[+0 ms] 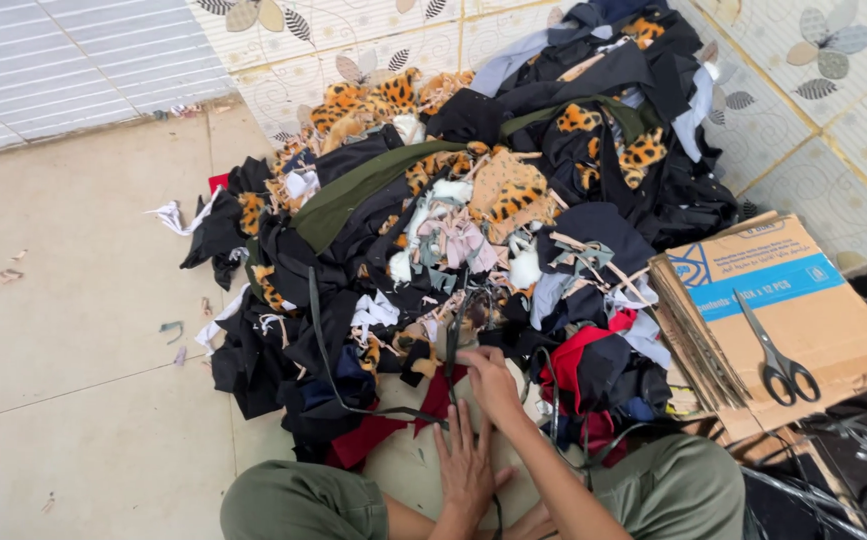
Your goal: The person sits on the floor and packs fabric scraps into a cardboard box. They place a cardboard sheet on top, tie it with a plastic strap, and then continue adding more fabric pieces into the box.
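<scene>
Looking down from the head cam, I'd say the biggest thing by far is the scrap fabric pile (453, 220), mostly black pieces with leopard-print bits mixed in, heaped right up against the tiled wall (353, 40) at the back. Its left edge trails off onto the bare floor (73, 300), so that's where the open room is; a few loose snippets lie scattered there. On the right it's tight: a stack of flattened cardboard (783, 310) sits just beside the pile, with scissors (775, 352) lying on top, blades shut.

Close in, between the knees in olive trousers (293, 505), there's a pale fabric piece (408, 465) spread out at the pile's near edge. The left hand (465, 465) lies flat on it, fingers spread, not gripping anything. The right hand (488, 380) is just above, fingers pinched on a thin dark strip (450, 330) that runs up into the pile. Hands are near each other but not touching, as far as I can tell.
</scene>
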